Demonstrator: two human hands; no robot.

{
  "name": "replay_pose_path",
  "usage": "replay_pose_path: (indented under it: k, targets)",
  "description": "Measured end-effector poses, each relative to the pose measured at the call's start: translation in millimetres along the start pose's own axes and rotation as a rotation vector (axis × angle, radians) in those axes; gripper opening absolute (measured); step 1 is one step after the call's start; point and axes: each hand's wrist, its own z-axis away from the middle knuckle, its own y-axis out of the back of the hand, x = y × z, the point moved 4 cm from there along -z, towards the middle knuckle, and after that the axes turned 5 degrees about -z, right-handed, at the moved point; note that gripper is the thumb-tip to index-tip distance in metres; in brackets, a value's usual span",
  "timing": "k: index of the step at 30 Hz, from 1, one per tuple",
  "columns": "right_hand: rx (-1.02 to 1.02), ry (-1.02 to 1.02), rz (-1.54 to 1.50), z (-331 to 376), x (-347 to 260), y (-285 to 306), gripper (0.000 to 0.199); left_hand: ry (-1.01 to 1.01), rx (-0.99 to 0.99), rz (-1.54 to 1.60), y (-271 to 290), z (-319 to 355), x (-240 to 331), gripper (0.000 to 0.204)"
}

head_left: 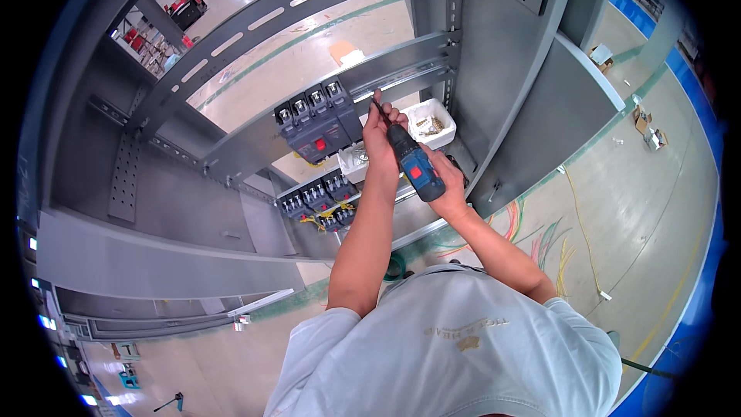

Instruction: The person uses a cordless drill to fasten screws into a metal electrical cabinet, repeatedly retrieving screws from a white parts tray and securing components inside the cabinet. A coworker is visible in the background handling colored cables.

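Note:
A blue and black cordless drill (417, 168) is in my right hand (451, 185), which is closed round its rear and handle. The drill tilts up and to the left, toward the rail in the cabinet. My left hand (378, 133) is beside the chuck, its fingers pinched round the slim dark bit (380, 110); whether a screw is at the tip, I cannot tell. Just left of that hand, a large dark circuit breaker (319, 133) with a red button is mounted on the crossbar. Smaller breakers (316, 194) with yellow wires sit lower down.
The grey metal cabinet frame (255, 27) surrounds my hands, with its side panel (532, 131) at right. A white tray of small brass-coloured hardware (431, 125) stands behind the drill; another white tray (353, 162) is partly hidden by my left arm. Loose coloured wires (546, 243) lie on the floor.

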Motion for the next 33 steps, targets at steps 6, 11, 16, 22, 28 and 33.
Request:
replay_pose_path:
  k: [6,11,16,22,28,33]
  targets:
    - [0.014,0.010,0.047,-3.4,2.4,-5.0,0.058,0.027,-0.013,0.040,-0.3,-7.9,-1.0,0.030]
    - [-0.004,-0.016,0.049,-4.1,4.7,-9.0,0.063,0.024,-0.010,0.040,0.5,-9.1,1.2,0.031]
    - [-0.002,-0.011,0.050,-5.9,7.6,-12.5,0.063,0.017,-0.009,0.039,0.7,-8.9,0.4,0.034]
    - [0.014,-0.017,0.055,-6.2,3.9,-15.1,0.057,0.022,-0.020,0.037,1.0,-8.1,1.1,0.034]
    - [0.018,-0.017,0.056,-6.0,5.2,-17.4,0.060,0.033,-0.038,0.052,0.7,-8.2,1.3,0.035]
    - [-0.033,-0.070,0.037,-8.3,-1.8,-18.8,0.054,0.008,-0.059,0.065,-4.5,-3.6,0.0,0.032]
